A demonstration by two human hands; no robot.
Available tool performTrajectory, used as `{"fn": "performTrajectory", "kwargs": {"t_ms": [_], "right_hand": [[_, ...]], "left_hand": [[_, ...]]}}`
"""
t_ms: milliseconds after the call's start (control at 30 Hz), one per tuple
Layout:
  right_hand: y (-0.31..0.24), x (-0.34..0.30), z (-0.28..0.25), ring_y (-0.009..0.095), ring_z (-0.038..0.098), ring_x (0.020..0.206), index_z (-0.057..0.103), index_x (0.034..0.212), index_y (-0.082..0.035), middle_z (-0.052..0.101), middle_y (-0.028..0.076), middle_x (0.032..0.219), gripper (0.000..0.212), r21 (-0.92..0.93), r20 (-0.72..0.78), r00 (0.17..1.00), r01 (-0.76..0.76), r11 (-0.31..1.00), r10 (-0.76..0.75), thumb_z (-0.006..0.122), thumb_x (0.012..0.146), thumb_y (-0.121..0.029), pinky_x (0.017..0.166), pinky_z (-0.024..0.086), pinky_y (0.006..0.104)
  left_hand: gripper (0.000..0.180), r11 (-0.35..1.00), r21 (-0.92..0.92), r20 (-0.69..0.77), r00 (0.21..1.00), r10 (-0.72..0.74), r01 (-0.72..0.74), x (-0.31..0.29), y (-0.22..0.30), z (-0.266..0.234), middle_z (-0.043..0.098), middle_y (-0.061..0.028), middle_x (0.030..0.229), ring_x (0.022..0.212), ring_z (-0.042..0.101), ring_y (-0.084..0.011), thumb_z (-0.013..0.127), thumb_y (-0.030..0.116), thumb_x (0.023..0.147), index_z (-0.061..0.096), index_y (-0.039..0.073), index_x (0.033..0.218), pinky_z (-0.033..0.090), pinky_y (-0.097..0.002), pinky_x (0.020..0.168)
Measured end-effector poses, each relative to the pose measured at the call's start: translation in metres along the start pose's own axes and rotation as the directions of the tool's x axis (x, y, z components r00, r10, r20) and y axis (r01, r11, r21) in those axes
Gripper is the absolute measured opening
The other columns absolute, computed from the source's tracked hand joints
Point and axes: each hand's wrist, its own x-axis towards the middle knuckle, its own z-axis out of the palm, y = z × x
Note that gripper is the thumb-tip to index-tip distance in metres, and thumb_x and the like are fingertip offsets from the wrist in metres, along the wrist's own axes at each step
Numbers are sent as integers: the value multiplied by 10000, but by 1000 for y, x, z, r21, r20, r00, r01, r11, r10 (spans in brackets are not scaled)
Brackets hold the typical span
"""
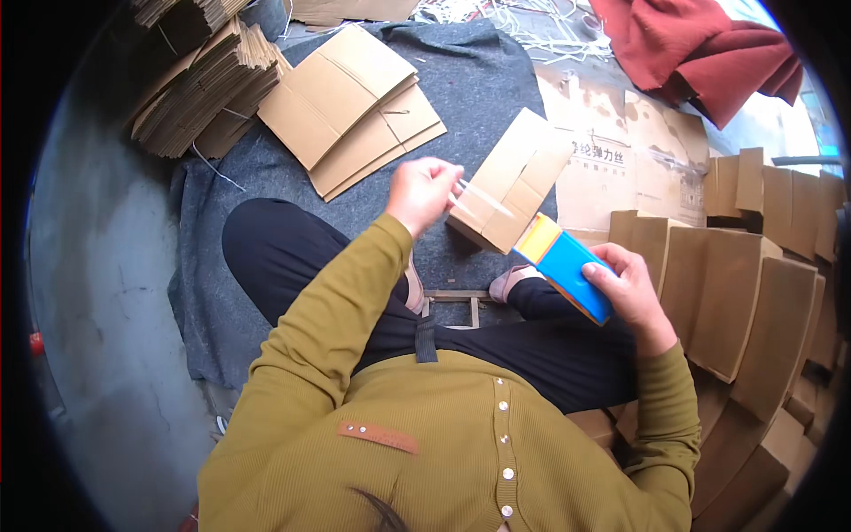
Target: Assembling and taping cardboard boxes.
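My left hand [424, 195] is closed in a pinch on one end of a clear strip of tape [483, 199], which stretches over the near end of a cardboard box [514, 182]. The brown box is closed and stands tilted on the grey cloth, in front of my feet. In my right hand [628, 288] is a blue tape dispenser [572, 270] with a yellow front part, the thumb lying on its top. The dispenser's front is close to the box's near right corner; whether they touch I cannot tell.
Flat folded cartons [341, 93] lie on the grey cloth [266, 182] ahead, beside tied cardboard bundles [204, 84]. Many made-up boxes [718, 293] stand stacked at my right. A stained cardboard sheet [612, 151], a red cloth [696, 49] and white straps [505, 16] lie farther off.
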Motion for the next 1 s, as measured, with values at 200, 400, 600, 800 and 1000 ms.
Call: {"fn": "performTrajectory", "kwargs": {"t_ms": [200, 400, 600, 800, 1000], "right_hand": [[11, 41, 22, 52, 585, 688, 661, 1012, 42, 673, 37, 798, 318, -38, -104, 993, -66, 997, 61, 733, 874, -235, 624, 477, 209], [21, 59, 25, 49, 584, 674, 683, 961, 31, 666, 17, 756, 288, -66, -143, 985, -102, 993, 92, 738, 866, -235, 618, 480, 211], [37, 76, 28, 55, 583, 673, 689, 949, 19, 661, 25, 736, 301, -196, -145, 985, -123, 973, 96, 739, 859, -264, 628, 489, 230], [45, 75, 36, 74, 597, 707, 694, 959, 14, 673, 43, 753, 329, -258, -183, 979, -139, 956, 93, 739, 852, -294, 669, 505, 259], [62, 78, 24, 76, 597, 727, 696, 960, 27, 683, 46, 775, 351, -261, -181, 978, -149, 954, 103, 726, 869, -311, 675, 503, 258]], "left_hand": [[163, 985, 168, -59, 998, -31, 41, 44, -41, -31, 692, -33, 712, 550, 596, -68, 654, 163, 900, 729, 20, 878, 497, -224, 531], [170, 987, 152, -83, 996, -44, 57, 64, -72, -20, 707, -32, 701, 601, 637, -88, 663, 181, 887, 745, 34, 861, 514, -251, 591], [193, 944, 298, -158, 982, -99, 143, 74, -110, -12, 728, -38, 759, 577, 601, -73, 681, 244, 888, 753, 65, 888, 488, -253, 546], [237, 843, 449, -212, 952, -220, 295, 64, -125, 16, 744, -51, 842, 742, 671, -158, 699, 327, 867, 762, 102, 908, 522, -312, 701], [311, 852, -146, -19, 859, -511, 503, 57, -107, 30, 722, -62, 981, 864, 639, -134, 718, 273, 893, 715, 38, 1097, 484, -262, 770]]}}
